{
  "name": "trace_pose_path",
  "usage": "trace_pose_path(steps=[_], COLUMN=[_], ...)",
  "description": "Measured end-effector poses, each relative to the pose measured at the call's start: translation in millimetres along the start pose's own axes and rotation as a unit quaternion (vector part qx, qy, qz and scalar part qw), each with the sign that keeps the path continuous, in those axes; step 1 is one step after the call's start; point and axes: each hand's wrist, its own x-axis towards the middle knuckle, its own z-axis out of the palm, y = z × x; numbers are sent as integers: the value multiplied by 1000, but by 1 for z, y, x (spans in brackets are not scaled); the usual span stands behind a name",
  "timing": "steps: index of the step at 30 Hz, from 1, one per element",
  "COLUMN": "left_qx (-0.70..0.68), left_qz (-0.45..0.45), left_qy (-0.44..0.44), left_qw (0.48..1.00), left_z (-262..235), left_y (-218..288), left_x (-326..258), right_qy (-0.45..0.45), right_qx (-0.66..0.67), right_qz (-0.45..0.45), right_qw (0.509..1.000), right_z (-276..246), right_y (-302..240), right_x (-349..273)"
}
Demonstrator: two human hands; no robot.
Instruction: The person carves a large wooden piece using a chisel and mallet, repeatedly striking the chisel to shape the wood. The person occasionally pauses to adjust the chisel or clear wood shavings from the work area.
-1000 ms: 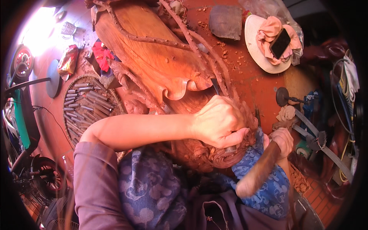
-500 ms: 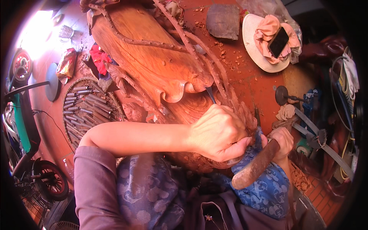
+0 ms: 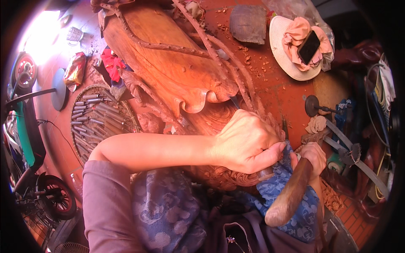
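Observation:
A large carved wooden piece, orange-brown with rippled, leaf-like edges, lies in front of me. My left hand is wrapped round a carving chisel, whose dark blade slants under the curled lip of the carving. Below my thumb the butt of its handle shows, while the fist covers the middle. Nearer my right knee, my right hand grips a wooden mallet shaped like a thick club. The mallet's rounded end points toward my lap, apart from the chisel.
To the left, a round basket holds many chisels. A wood block and a white hat with a phone on it lie at the far right. Shavings litter the red floor. A metal stand is at right.
My left hand and the chisel have shifted slightly right. The mallet has swung a little right and down, away from the chisel's butt, which now shows more.

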Motion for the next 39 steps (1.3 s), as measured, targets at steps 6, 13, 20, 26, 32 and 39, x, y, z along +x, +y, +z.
trace_pose_path(steps=[6, 13, 20, 26, 32, 39], left_qx=[-2, 18, 37, 49, 75, 82], left_qz=[-2, 15, 37, 46, 47, 47], left_qy=[10, -3, -9, -7, -32, -39], left_qw=[1000, 1000, 999, 998, 996, 995], left_z=[1, 1, 6, 2, 5, 5], left_y=[-1, -7, -11, -18, -20, -20], left_x=[-1, -2, -6, -7, -8, -10], right_qy=[10, 15, 13, -4, 42, 38], right_qx=[0, -46, -18, -89, -89, -50], right_qz=[11, 20, -47, -51, -96, -89], right_qw=[1000, 999, 999, 995, 990, 994], right_z=[-2, -2, -4, -6, 4, 3], right_y=[-1, 7, 11, 17, 20, 23], right_x=[-5, -24, -17, -7, -6, -3])
